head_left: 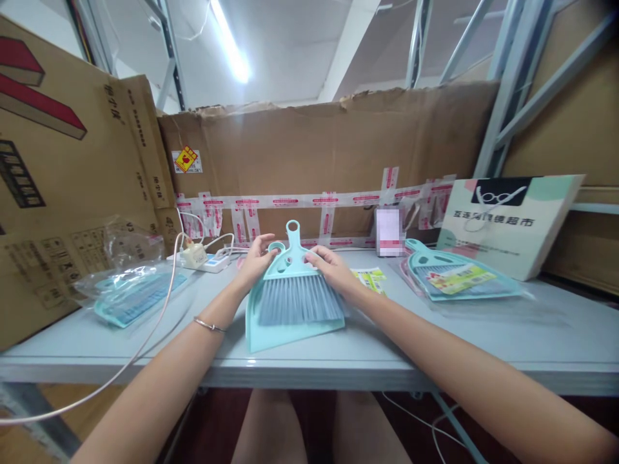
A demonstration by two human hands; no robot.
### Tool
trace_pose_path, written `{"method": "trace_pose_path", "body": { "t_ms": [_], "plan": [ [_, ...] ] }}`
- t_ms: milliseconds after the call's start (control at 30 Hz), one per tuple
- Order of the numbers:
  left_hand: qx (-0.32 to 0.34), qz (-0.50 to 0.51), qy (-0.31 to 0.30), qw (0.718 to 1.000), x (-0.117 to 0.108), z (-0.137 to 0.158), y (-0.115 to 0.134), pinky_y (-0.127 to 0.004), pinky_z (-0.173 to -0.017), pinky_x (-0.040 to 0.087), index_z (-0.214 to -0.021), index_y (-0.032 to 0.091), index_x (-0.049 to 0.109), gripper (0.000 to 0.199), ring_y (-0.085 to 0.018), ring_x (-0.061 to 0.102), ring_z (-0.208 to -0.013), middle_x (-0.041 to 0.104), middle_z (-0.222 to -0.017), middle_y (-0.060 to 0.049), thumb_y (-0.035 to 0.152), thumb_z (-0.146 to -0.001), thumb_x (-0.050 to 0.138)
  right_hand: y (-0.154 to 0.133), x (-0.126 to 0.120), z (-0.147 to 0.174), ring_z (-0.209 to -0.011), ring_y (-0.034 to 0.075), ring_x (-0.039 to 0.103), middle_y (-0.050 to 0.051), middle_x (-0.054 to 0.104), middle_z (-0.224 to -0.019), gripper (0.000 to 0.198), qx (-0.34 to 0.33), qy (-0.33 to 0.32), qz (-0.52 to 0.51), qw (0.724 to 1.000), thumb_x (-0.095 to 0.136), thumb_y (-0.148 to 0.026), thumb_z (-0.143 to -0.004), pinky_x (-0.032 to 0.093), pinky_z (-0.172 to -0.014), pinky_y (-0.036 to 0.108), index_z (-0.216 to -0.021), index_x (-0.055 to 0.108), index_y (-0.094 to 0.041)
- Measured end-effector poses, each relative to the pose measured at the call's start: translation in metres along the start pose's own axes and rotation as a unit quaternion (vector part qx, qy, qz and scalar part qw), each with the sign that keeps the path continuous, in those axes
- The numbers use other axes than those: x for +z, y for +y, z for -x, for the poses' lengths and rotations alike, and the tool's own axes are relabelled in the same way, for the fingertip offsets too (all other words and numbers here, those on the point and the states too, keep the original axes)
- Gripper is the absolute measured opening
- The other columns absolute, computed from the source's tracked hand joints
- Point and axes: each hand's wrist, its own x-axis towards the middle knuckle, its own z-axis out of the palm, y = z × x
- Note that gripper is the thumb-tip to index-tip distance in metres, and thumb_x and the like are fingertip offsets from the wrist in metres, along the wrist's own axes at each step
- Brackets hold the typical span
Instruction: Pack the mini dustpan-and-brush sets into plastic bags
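A light-teal dustpan [271,335] is tilted up at the middle of the table's front, its lower edge near the tabletop. Against its face lies a matching hand brush [300,299], grey-blue bristles downward and looped handle up. My left hand [258,261] is closed at the upper left side of the dustpan, beside its ring-shaped handle end, with the index finger raised. On the right, my right hand [331,267] grips the brush's upper shoulder, thumb in front. Its other fingers are partly hidden, so whether they also hold the pan is unclear.
A bagged teal dustpan set [140,293] lies left, another [457,274] right. Behind stand a phone [389,232], a yellow-green label card [371,280] and a power strip [213,262]. A white cable [162,316] crosses the left edge. Cardboard [309,154] walls the back.
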Motion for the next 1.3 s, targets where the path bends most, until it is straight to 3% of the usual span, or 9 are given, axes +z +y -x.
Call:
{"method": "trace_pose_path", "body": {
  "t_ms": [100,200,300,433,633,767,933,1100,1300],
  "plan": [
    [0.007,0.017,-0.009,1.0,0.004,0.002,0.002,-0.021,-0.057,0.044,-0.104,0.019,0.045,0.048,-0.013,0.059,-0.076,0.059,-0.104,-0.007,0.029,-0.064,0.069,0.004,0.007,0.002,-0.101,0.018,0.042,0.002,0.048,-0.092,0.017,-0.03,0.001,0.061,0.998,0.058,-0.037,-0.073,0.027,-0.091,0.03,-0.073,0.058,-0.019],
    [0.013,0.028,-0.019,0.999,0.009,0.005,0.006,-0.019,-0.051,0.041,-0.106,0.021,0.042,0.049,-0.012,0.059,-0.072,0.058,-0.106,-0.007,0.035,-0.066,0.066,0.002,0.01,0.005,-0.086,0.017,0.047,0.0,0.052,-0.082,0.015,-0.046,-0.044,0.096,0.993,0.055,-0.034,-0.076,0.032,-0.084,0.03,-0.072,0.056,-0.019],
    [0.017,0.029,-0.023,0.999,0.011,0.008,0.011,-0.021,-0.059,0.045,-0.102,0.022,0.037,0.043,-0.014,0.06,-0.082,0.055,-0.111,-0.007,0.04,-0.071,0.061,0.0,0.009,0.007,-0.073,0.014,0.047,-0.003,0.05,-0.072,0.018,-0.06,-0.06,0.111,0.99,0.05,-0.036,-0.08,0.036,-0.072,0.026,-0.074,0.053,-0.019],
    [0.001,-0.003,-0.047,0.999,0.009,0.013,0.018,-0.029,-0.07,0.047,-0.098,0.023,0.034,0.03,-0.015,0.06,-0.086,0.051,-0.116,-0.006,0.043,-0.081,0.047,0.002,0.001,0.005,-0.075,0.013,0.047,-0.003,0.049,-0.075,0.02,-0.077,-0.006,0.117,0.99,0.044,-0.038,-0.083,0.035,-0.073,0.025,-0.078,0.049,-0.019],
    [-0.01,-0.132,-0.103,0.986,0.01,0.024,0.026,-0.028,-0.071,0.042,-0.085,0.019,0.043,0.038,-0.015,0.055,-0.08,0.055,-0.083,0.001,0.033,-0.064,0.071,0.008,-0.009,0.001,-0.08,0.015,0.049,-0.002,0.053,-0.081,0.021,-0.074,0.025,0.115,0.99,0.046,-0.04,-0.082,0.036,-0.075,0.026,-0.081,0.05,-0.02],
    [0.013,-0.185,-0.104,0.977,0.01,0.023,0.025,-0.026,-0.069,0.041,-0.085,0.02,0.04,0.034,-0.014,0.054,-0.077,0.054,-0.079,0.002,0.034,-0.069,0.067,0.009,-0.009,0.0,-0.089,0.014,0.051,-0.001,0.056,-0.095,0.023,-0.074,0.018,0.094,0.993,0.048,-0.041,-0.081,0.038,-0.08,0.027,-0.095,0.049,-0.023],
    [0.056,-0.224,-0.111,0.967,0.013,0.021,0.021,-0.028,-0.075,0.044,-0.091,0.018,0.047,0.026,-0.017,0.056,-0.089,0.059,-0.095,-0.004,0.034,-0.074,0.059,0.008,-0.01,-0.003,-0.077,0.013,0.056,-0.001,0.061,-0.089,0.037,0.022,0.024,-0.017,0.999,0.05,-0.041,-0.079,0.043,-0.071,0.027,-0.112,0.041,-0.026],
    [0.103,-0.284,-0.095,0.949,0.016,0.022,0.018,-0.03,-0.076,0.045,-0.086,0.017,0.058,0.021,-0.019,0.06,-0.085,0.065,-0.088,-0.004,0.035,-0.077,0.055,0.01,-0.015,-0.009,-0.074,0.014,0.057,0.002,0.066,-0.086,0.029,0.09,0.01,-0.028,0.995,0.063,-0.036,-0.07,0.043,-0.07,0.026,-0.093,0.062,-0.018],
    [0.154,-0.346,-0.077,0.922,0.016,0.023,0.014,-0.033,-0.083,0.044,-0.097,0.022,0.064,0.024,-0.023,0.062,-0.092,0.069,-0.097,-0.003,0.035,-0.079,0.054,0.01,-0.018,-0.011,-0.064,0.011,0.057,0.0,0.068,-0.072,0.024,0.123,0.017,-0.058,0.991,0.068,-0.036,-0.066,0.044,-0.062,0.022,-0.08,0.069,-0.016]
  ]
}}
